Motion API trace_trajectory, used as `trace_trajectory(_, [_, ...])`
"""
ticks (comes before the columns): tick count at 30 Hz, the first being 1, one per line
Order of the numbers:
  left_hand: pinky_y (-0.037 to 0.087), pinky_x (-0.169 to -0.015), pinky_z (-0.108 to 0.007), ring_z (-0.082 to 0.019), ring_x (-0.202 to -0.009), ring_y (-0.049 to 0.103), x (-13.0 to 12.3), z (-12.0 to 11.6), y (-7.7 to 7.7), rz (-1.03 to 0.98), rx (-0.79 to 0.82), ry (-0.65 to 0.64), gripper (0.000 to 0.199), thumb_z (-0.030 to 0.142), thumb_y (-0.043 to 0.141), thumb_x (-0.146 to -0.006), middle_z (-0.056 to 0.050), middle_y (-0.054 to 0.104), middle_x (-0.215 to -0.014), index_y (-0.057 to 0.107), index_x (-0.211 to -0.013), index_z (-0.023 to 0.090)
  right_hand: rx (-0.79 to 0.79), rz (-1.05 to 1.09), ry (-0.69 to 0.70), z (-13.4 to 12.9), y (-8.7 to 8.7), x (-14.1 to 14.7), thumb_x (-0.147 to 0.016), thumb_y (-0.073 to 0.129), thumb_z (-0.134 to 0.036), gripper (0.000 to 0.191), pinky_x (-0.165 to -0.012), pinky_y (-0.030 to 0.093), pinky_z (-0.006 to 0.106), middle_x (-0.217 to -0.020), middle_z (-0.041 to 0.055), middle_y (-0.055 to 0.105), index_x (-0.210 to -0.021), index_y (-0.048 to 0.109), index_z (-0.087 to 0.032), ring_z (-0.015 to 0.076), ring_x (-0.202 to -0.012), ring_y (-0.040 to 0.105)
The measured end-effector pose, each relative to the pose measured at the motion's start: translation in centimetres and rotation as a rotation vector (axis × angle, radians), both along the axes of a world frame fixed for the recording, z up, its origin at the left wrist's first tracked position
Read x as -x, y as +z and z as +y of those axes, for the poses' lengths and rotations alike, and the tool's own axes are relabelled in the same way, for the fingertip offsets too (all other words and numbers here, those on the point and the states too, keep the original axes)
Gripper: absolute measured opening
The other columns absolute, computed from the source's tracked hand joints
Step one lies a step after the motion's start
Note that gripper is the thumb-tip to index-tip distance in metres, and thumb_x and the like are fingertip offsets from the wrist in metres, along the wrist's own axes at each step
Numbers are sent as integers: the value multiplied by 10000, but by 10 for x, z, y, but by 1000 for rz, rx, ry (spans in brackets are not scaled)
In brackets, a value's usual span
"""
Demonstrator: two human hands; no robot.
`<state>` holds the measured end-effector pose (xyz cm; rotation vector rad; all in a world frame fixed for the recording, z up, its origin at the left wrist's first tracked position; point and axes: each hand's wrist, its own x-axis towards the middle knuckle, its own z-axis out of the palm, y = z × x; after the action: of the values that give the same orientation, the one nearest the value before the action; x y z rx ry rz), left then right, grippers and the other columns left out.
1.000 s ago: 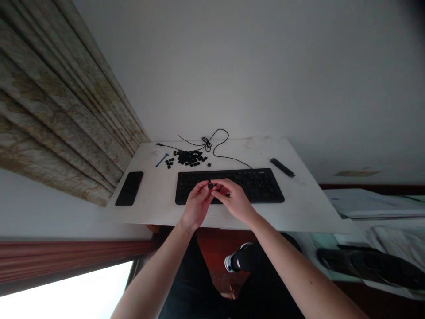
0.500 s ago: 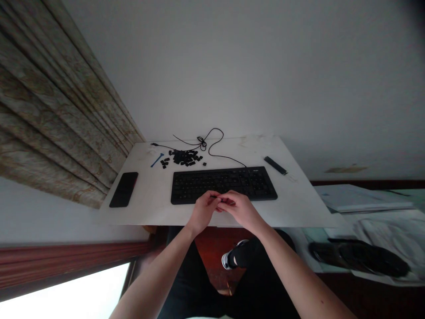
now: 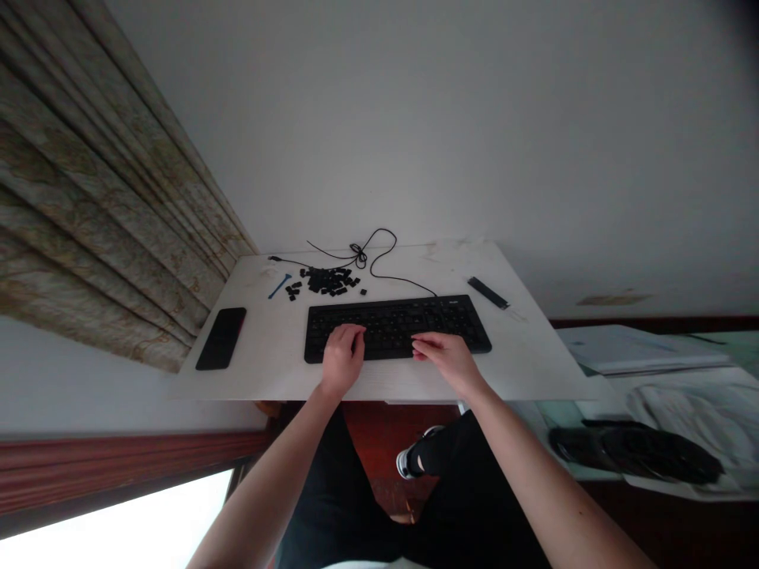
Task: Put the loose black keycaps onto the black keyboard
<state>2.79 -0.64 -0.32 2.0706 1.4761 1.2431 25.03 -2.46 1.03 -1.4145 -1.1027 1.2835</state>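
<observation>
A black keyboard (image 3: 397, 320) lies on the white table (image 3: 273, 379), its cable running back from the rear edge. Over its left part is my left hand (image 3: 344, 352), closed, fingers pointing forward; what it holds, if anything, is hidden. My right hand (image 3: 444, 353) hovers at the keyboard's front edge, right of the middle, fingers pinched together on something too small to make out. A pile of loose black keycaps (image 3: 326, 280) lies behind the keyboard on the left, with a single keycap (image 3: 364, 292) apart from it.
Left of the pile lies a blue tool (image 3: 279, 286); a black phone (image 3: 221, 338) is at the table's left. A black strip-shaped object (image 3: 488, 292) lies behind right. The looped cable (image 3: 385, 231) reaches the wall. Beyond the right edge are papers (image 3: 640, 349).
My hands, which met over the keyboard's front edge, have come apart. The left one moved left and slightly forward, the right one moved right.
</observation>
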Motion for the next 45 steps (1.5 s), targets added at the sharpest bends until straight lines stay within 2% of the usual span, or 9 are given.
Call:
trace_trajectory(2, [482, -894, -415, -223, -982, 621, 5, -2, -5, 187, -112, -25, 167, 153, 507, -902, -87, 679, -1001, 654, -977, 183, 42, 79, -33, 5, -1, -3, -650, 811, -387, 317, -691, 591, 348, -716, 61, 725, -840, 739, -144, 184, -650, 683])
trace_trajectory(4, [468, -922, -432, -229, -998, 616, 5, -4, -10, 313, -151, -57, 177, 146, 515, -896, -86, 672, -1022, 647, -1007, 186, 76, 124, -59, 10, 0, -5, -631, 835, -344, 292, -698, 604, 348, -721, 64, 728, -820, 741, -143, 183, -650, 691])
trace_trajectory(7, [458, -951, -441, -234, -1020, 610, 0, -5, -13, 412, -158, -88, 184, 179, 521, -902, -96, 661, -1067, 637, -1046, 185, 99, 135, -72, 15, 1, -10, -658, 827, -292, 237, -689, 614, 331, -732, 69, 730, -820, 748, -138, 178, -660, 697])
trace_trajectory(10, [452, -980, -451, -245, -1058, 599, -4, -4, -13, 462, -148, -142, 213, 240, 529, -912, -107, 651, -1127, 623, -1094, 180, 95, 16, -41, 20, 4, -14, -718, 777, -264, 189, -561, 577, 261, -724, 68, 722, -854, 756, -136, 151, -620, 668])
trace_trajectory(14, [433, -1025, -464, -255, -1120, 579, -7, -3, -14, 483, -124, -183, 299, 295, 530, -920, -123, 633, -1202, 597, -1182, 168, 15, -208, 105, 35, 12, -19, -774, 709, -255, 169, -445, 463, 203, -662, 44, 690, -891, 764, -146, 120, -559, 595])
trace_trajectory(19, [423, -1042, -483, -267, -1170, 561, -7, -3, -16, 474, -105, -199, 350, 299, 515, -924, -129, 628, -1230, 578, -1245, 174, -60, -374, 209, 60, 24, -24, -793, 680, -273, 161, -492, 459, 220, -691, 46, 699, -868, 763, -158, 123, -576, 581])
trace_trajectory(25, [452, -1007, -484, -277, -1158, 570, -7, -2, -17, 435, -97, -205, 346, 285, 525, -915, -134, 640, -1206, 585, -1236, 174, -17, -480, 310, 73, 30, -21, -771, 694, -275, 157, -498, 441, 237, -705, 55, 714, -841, 768, -156, 128, -564, 574])
trace_trajectory(40, [464, -986, -458, -260, -1124, 581, -5, -2, -19, 434, -115, -192, 301, 242, 519, -915, -123, 650, -1189, 598, -1194, 163, -18, -552, 338, 69, 29, -28, -808, 661, -242, 144, -569, 456, 256, -765, 67, 733, -856, 764, -152, 137, -595, 603])
trace_trajectory(45, [471, -972, -454, -261, -1104, 585, -5, -2, -20, 437, -122, -183, 267, 225, 520, -909, -118, 658, -1156, 610, -1153, 166, -69, -599, 339, 67, 30, -31, -813, 658, -248, 153, -630, 479, 277, -777, 69, 746, -863, 774, -161, 159, -640, 634])
